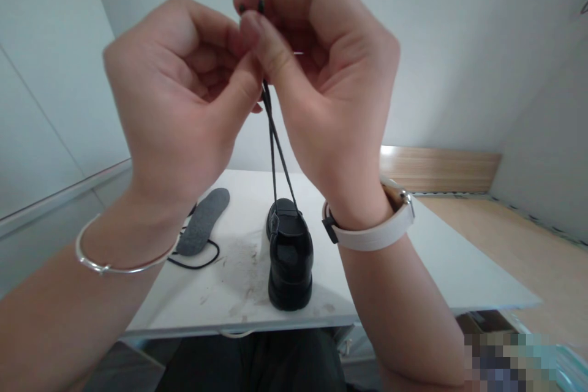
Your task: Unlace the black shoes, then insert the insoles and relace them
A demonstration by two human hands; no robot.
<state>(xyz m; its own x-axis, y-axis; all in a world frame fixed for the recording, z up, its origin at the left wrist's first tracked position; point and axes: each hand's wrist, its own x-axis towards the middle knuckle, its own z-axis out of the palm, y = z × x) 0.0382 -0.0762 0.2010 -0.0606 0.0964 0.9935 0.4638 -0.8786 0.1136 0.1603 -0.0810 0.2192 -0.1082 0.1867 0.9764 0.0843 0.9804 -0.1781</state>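
Note:
A black shiny shoe [290,263] stands on the white table, its heel towards me. Two strands of dark shoelace [272,128] rise from its opening, cross, and run up between my hands. My left hand [179,67] pinches the lace between thumb and fingertips. Touching it at the fingertips, my right hand [321,43] also pinches the lace, and two short lace ends poke out above the thumbs. The right fingers partly cover the upper strands, so how they cross there is hidden.
A grey insole [203,220] lies at the left of the white table [239,312], beside a loose black cord [195,267]. Dirt smudges mark the tabletop near the shoe. A wooden board [441,169] stands behind at the right, with white walls around.

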